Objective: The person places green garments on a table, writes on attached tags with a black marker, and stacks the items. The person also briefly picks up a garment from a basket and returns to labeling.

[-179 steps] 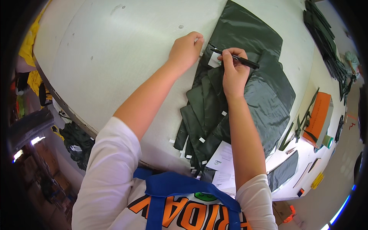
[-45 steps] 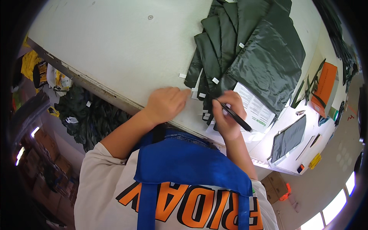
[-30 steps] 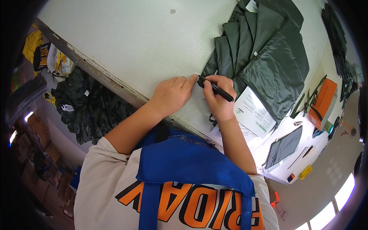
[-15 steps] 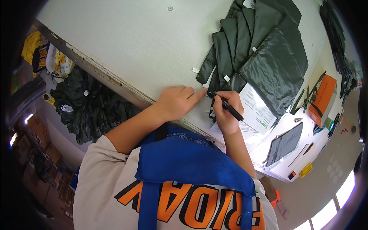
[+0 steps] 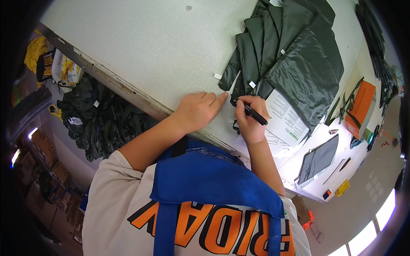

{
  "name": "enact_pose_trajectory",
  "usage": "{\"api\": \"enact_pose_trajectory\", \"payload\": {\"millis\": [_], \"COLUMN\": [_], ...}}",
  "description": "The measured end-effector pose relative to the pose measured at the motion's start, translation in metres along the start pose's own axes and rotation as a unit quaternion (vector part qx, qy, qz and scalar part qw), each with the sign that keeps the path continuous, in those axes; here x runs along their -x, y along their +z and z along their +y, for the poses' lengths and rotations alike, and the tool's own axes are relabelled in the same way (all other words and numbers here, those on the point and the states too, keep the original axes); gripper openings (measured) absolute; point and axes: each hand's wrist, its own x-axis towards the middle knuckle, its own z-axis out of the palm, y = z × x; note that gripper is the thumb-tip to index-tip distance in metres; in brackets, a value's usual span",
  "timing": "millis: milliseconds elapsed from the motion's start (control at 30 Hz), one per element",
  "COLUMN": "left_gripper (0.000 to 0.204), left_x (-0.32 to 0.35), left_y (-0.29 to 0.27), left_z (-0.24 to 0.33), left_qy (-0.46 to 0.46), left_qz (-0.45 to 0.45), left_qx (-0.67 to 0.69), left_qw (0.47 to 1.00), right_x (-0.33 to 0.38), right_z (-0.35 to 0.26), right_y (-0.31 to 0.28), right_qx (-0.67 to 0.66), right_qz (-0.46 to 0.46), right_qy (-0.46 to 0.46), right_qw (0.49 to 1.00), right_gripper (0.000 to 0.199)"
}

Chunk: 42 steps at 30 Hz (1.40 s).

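White fabric tag point(image 5: 234, 87) is lying just beyond the left hand point(image 5: 197, 112), whose extended fingertips are pinning it flat; the right hand point(image 5: 250, 121), closed around a black marker point(image 5: 251, 113), is aiming its tip up-left at it

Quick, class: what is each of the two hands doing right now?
Left hand: open, flat on the white table, index fingertip at a small white tag.
Right hand: closed around a black marker.

Slim black marker pen point(image 5: 255, 116), tilted, tip on small white tag point(image 5: 232, 91) of fanned dark green fabric pieces point(image 5: 287, 51), upper right.
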Motion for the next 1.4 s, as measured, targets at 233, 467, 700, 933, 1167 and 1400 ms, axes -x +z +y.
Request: {"api": "enact_pose_trajectory", "payload": {"millis": [233, 467, 700, 933, 1167, 1400], "left_gripper": [0.041, 0.041, 0.043, 0.045, 0.045, 0.047], "left_x": [-0.001, -0.003, -0.003, -0.002, -0.004, -0.003], "left_y": [0.001, 0.001, 0.002, 0.002, -0.001, -0.005], "left_z": [0.000, 0.004, 0.003, 0.005, 0.006, 0.014], "left_qy": [0.009, 0.021, 0.020, 0.010, -0.002, -0.004], "left_qz": [0.014, 0.009, 0.004, 0.001, -0.029, -0.052], "left_qx": [0.011, -0.014, -0.014, -0.007, 0.013, 0.027], "left_qw": [1.000, 1.000, 1.000, 1.000, 1.000, 0.998], "right_x": [0.006, 0.012, 0.012, 0.011, 0.027, 0.037], "right_z": [-0.009, -0.001, 0.004, -0.002, 0.000, 0.018], "right_y": [-0.015, -0.011, -0.006, -0.012, -0.054, -0.084], "right_qx": [-0.036, -0.021, 0.000, -0.040, 0.206, 0.275], "right_qz": [0.041, 0.027, 0.017, 0.049, -0.043, -0.064], "right_qy": [0.026, 0.029, 0.011, -0.006, 0.001, 0.044], "right_qw": [0.998, 0.999, 1.000, 0.998, 0.978, 0.958], "right_gripper": [0.012, 0.013, 0.014, 0.018, 0.037, 0.040]}}
